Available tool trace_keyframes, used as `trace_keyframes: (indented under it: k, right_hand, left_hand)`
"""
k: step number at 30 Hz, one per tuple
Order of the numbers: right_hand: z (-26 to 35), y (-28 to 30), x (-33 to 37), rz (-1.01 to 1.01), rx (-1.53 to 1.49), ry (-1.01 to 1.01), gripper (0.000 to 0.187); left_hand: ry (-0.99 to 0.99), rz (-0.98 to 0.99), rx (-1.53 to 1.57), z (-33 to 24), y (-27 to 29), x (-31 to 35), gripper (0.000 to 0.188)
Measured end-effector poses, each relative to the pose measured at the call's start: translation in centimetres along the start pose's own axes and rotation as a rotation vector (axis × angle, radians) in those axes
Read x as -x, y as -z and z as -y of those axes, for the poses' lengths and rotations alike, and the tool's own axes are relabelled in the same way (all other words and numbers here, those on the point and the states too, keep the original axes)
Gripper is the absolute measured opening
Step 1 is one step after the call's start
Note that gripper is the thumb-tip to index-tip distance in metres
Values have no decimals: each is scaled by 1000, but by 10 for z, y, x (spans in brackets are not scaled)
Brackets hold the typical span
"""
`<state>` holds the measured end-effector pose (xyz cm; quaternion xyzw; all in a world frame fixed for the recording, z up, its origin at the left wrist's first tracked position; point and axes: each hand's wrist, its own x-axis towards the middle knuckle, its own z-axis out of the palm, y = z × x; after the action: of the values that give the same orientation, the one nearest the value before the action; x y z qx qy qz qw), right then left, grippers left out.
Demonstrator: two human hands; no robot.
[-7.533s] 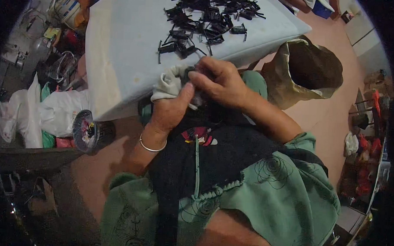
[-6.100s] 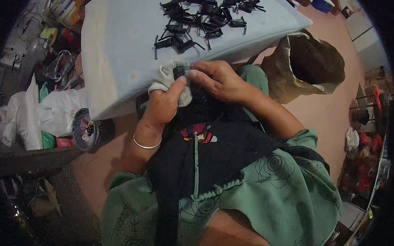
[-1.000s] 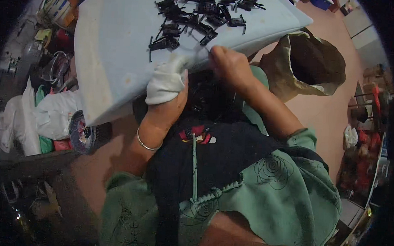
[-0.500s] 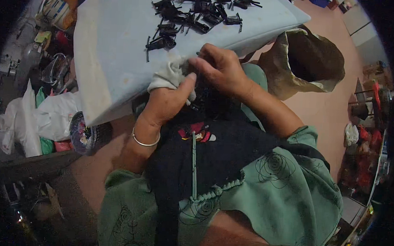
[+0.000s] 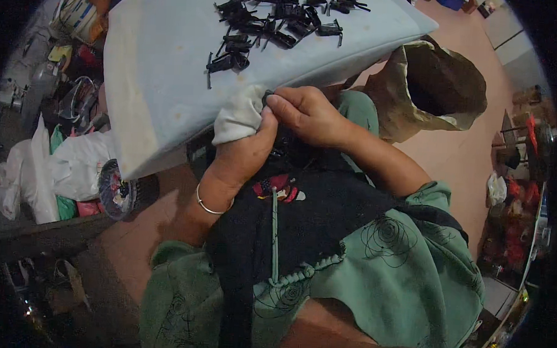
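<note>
My left hand (image 5: pixel 247 156) has its fingers wrapped in a white cloth or glove (image 5: pixel 239 116), while the thumb is bare. It is closed, with the thumb pressed toward the covered fingers. My right hand (image 5: pixel 311 117) is pinched shut, its fingertips meeting the left thumb and fingers. Between the two hands shows the tip of a small dark piece (image 5: pixel 268 95); most of it is hidden by the fingers. Just beyond, small black plastic parts with thin arms (image 5: pixel 237 47) lie in a loose heap on a white-covered table (image 5: pixel 166 66).
An open brown sack (image 5: pixel 391 98) stands on the floor right of the table. At left are white plastic bags (image 5: pixel 76 167) and a dark mesh basket (image 5: pixel 130 196). Beneath my hands, a black apron (image 5: pixel 314 218) covers my lap. Cluttered shelves (image 5: pixel 517 201) line the right side.
My right hand has lowered slightly and closed up against the left. My left hand has turned a little, and the white covering now sits more upright. The heap of black parts looks unchanged.
</note>
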<state>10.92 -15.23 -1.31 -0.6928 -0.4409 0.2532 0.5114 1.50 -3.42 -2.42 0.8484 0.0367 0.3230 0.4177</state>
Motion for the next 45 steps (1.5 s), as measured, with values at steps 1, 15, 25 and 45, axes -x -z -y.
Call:
trace_keyframes:
  k: [1,15,25,45]
  right_hand:
    - [-4,-3,0,0,0,-1,29]
    - [-13,1,-5,-142,61,59,26]
    - [-10,11,0,-22,-13,198,15]
    - [5,4,-5,85,194,143,27]
  left_hand:
    - [0,0,1,1,-1,0,15]
    - [131,13,183,9,4,-5,14]
    - [325,90,439,8,10,1,16]
    - [460,145,651,4,13,6,21]
